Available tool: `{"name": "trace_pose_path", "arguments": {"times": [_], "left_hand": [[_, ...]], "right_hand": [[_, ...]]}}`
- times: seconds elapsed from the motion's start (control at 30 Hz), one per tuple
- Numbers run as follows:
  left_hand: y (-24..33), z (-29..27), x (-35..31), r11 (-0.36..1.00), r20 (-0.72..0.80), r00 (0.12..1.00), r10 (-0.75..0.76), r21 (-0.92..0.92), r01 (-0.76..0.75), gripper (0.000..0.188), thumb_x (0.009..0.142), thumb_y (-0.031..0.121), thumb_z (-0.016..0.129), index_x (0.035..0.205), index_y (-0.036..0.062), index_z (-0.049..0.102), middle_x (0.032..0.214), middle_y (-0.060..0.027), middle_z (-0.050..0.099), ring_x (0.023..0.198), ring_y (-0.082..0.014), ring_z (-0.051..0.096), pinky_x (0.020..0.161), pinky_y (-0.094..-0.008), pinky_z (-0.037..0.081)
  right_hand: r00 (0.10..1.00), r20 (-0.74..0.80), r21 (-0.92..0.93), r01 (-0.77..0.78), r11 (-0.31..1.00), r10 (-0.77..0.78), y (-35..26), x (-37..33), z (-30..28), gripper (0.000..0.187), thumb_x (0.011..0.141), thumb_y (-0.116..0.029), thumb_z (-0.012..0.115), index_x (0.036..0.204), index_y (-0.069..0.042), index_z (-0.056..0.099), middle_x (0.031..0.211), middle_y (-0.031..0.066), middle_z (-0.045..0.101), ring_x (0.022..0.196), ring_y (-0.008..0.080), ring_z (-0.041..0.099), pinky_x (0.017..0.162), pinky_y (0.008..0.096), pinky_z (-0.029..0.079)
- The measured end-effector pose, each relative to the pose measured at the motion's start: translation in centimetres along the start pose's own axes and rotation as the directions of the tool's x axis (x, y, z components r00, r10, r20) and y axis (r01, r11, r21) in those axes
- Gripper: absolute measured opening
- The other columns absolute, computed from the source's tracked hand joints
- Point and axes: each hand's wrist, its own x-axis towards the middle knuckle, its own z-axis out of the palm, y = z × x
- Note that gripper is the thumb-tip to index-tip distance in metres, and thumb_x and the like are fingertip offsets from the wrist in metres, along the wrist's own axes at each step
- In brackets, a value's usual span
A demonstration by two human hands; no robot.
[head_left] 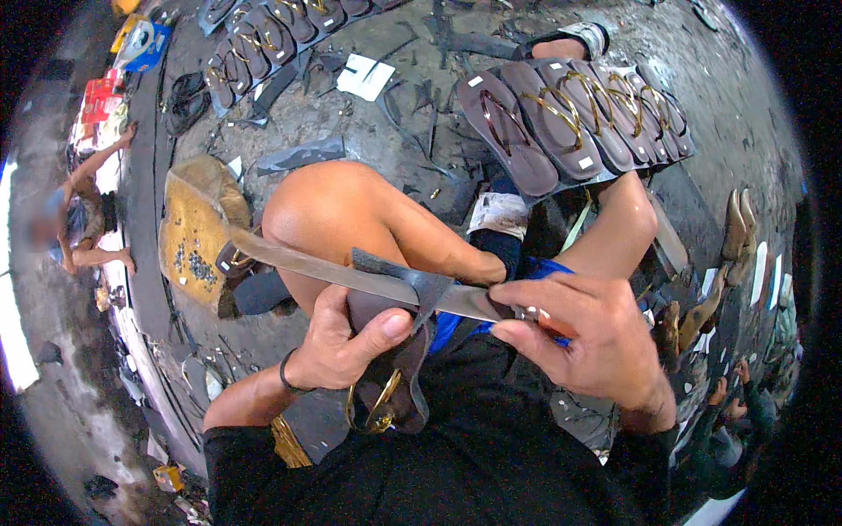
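**Sandal (412, 366) in left hand (351, 344), knife blade (338, 278) across its sheet edge**

Left hand: pinching the sandal, thumb on the near side, just below the blade. Right hand (579, 337): fingers wrapped on the knife's handle end, handle mostly hidden. Blade runs from right hand leftward past left hand, meeting the dark grey sheet (431, 291) at the sandal's far end.

Handling, judged by eye: sandal light, sole bendy, not fragile; sheet thin, rubbery, likely grippy and prone to flex under the blade. Best hold: sole by its sides, thumb clear of the edge. Avoid the gold strap (383, 399) below left hand; looks slick and loose.

Labels: sandal row (544, 175) beyond right hand carries small white rectangular stickers, nothing legible. Red box (103, 101) far left of left hand has print, too small to read.
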Motion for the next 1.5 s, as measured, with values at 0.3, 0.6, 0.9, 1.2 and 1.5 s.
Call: {"name": "trace_pose_path", "arguments": {"times": [0.3, 0.6, 0.9, 1.2, 1.5], "left_hand": [[6.7, 0.4, 1.2, 0.979, 0.211, 0.977, 0.003, 0.198, -0.046, 0.044, 0.086, 0.027, 0.078, 0.117, 0.0003, 0.061, 0.109, -0.0061, 0.065, 0.101, -0.0160, 0.060, 0.089, -0.0324, 0.048], [-0.1, 2.2, -0.3, 0.978, 0.311, 0.935, 0.171, -0.170, -0.122, 0.050, 0.080, 0.039, 0.079, 0.113, 0.0065, 0.060, 0.104, -0.0058, 0.067, 0.092, -0.0209, 0.065, 0.081, -0.0343, 0.051], [-2.2, 7.2, 8.3, 0.369, -0.250, 0.951, 0.183, -0.879, -0.302, 0.040, 0.097, 0.037, 0.057, 0.128, 0.0107, 0.059, 0.118, -0.0060, 0.067, 0.106, -0.0222, 0.066, 0.094, -0.0389, 0.054], [-7.6, 7.4, 4.5, 0.700, -0.176, 0.984, -0.012, -0.705, -0.117, 0.053, 0.096, 0.032, 0.060, 0.140, 0.0061, 0.045, 0.130, -0.0097, 0.057, 0.119, -0.0261, 0.058, 0.101, -0.0403, 0.049], [-10.1, 8.2, 2.9, 0.798, -0.481, 0.855, -0.192, -0.584, -0.149, 0.041, 0.104, 0.044, 0.043, 0.111, 0.0060, 0.057, 0.094, -0.0093, 0.064, 0.081, -0.0197, 0.064, 0.075, -0.0327, 0.055]], "right_hand": [[0.972, 0.176, 0.379, 0.077, 0.922, -0.153, 1.5, 4.8, -0.1, 0.037, 0.092, -0.023, 0.067, 0.125, -0.006, 0.064, 0.077, 0.0115, 0.070, 0.066, 0.0187, 0.066, 0.058, 0.0329, 0.050], [0.992, -0.026, 0.748, -0.064, 0.661, 0.125, 3.6, 1.0, 5.2, 0.050, 0.101, -0.024, 0.057, 0.144, -0.002, 0.045, 0.071, -0.0011, 0.061, 0.058, 0.0017, 0.049, 0.054, 0.0173, 0.041], [0.841, -0.534, 0.094, -0.051, 0.994, 0.093, 4.3, -4.3, 8.2, 0.042, 0.085, -0.015, 0.075, 0.122, 0.001, 0.062, 0.105, 0.0187, 0.070, 0.078, 0.0260, 0.069, 0.069, 0.0319, 0.055], [0.876, -0.375, 0.081, -0.296, 0.952, 0.304, 2.2, -10.1, 6.7, 0.028, 0.084, -0.013, 0.076, 0.109, 0.000, 0.069, 0.082, 0.0123, 0.069, 0.058, 0.0158, 0.062, 0.053, 0.0265, 0.048], [0.904, -0.243, 0.120, -0.331, 0.936, 0.351, 2.1, -9.6, 9.1, 0.030, 0.085, -0.021, 0.075, 0.111, -0.007, 0.069, 0.074, 0.0099, 0.067, 0.059, 0.0210, 0.065, 0.054, 0.0322, 0.054]]}}
